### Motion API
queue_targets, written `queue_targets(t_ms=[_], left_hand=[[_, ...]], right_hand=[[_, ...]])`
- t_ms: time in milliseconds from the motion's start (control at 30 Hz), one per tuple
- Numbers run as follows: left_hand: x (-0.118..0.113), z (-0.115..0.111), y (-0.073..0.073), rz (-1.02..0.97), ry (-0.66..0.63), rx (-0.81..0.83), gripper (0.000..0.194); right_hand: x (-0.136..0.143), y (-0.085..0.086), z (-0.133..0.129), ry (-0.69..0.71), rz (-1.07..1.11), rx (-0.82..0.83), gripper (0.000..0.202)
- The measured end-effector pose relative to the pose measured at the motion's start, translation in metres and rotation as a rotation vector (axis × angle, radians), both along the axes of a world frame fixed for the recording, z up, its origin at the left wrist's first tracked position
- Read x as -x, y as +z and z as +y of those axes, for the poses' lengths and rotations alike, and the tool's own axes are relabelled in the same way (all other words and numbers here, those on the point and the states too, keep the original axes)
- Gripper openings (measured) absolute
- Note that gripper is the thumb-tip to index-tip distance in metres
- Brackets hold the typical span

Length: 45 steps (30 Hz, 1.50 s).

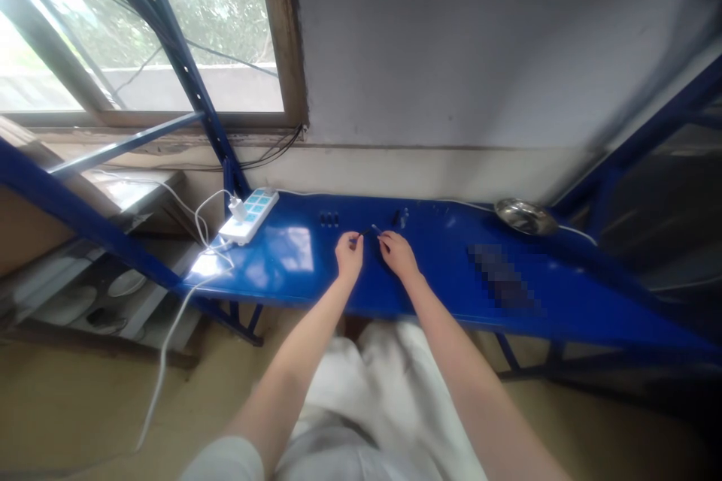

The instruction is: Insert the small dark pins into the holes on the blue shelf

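My left hand (350,252) is closed on a thin black stick-like piece (365,232) whose tip points up and to the right. Just right of it, my right hand (397,250) pinches a small clear piece (377,228). The two pieces are close together, with a small gap between them. Beyond the hands, several short dark pieces (329,219) stand in a row on the blue table (445,285). Another dark piece (395,216) and some clear bits (404,218) lie behind my right hand. Details of these small parts are blurred.
A white power strip (251,216) with a plug and white cable is at the table's left end. On the right are a shiny metal dish (526,216) and a pixelated dark object (504,278). Blue frame posts rise at both sides; a wall stands behind.
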State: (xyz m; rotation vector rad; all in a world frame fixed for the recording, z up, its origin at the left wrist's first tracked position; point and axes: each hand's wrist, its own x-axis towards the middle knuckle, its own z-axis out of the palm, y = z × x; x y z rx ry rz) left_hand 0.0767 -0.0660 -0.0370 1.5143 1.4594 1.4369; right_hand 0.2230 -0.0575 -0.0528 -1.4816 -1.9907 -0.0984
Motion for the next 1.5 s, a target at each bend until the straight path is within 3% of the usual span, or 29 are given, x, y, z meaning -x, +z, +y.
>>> queue_targets(t_ms=[400, 1067, 1333, 1500], left_hand=[[-0.0006, 0.0010, -0.0027, -0.060, 0.028, -0.055, 0.016], [0.0001, 0.0059, -0.0088, -0.119, 0.073, -0.083, 0.019], [-0.0012, 0.0016, -0.0042, -0.011, -0.034, -0.221, 0.033], [-0.0015, 0.0018, -0.0057, 0.072, -0.109, -0.237, 0.029]], right_hand=[[-0.0008, -0.0041, 0.0019, 0.076, 0.001, -0.082, 0.031], [0.0000, -0.0086, 0.0011, 0.089, 0.081, -0.144, 0.034], [-0.0002, -0.0093, 0.0015, 0.104, 0.077, -0.161, 0.034], [0.0007, -0.0081, 0.0009, 0.102, 0.068, -0.145, 0.033]])
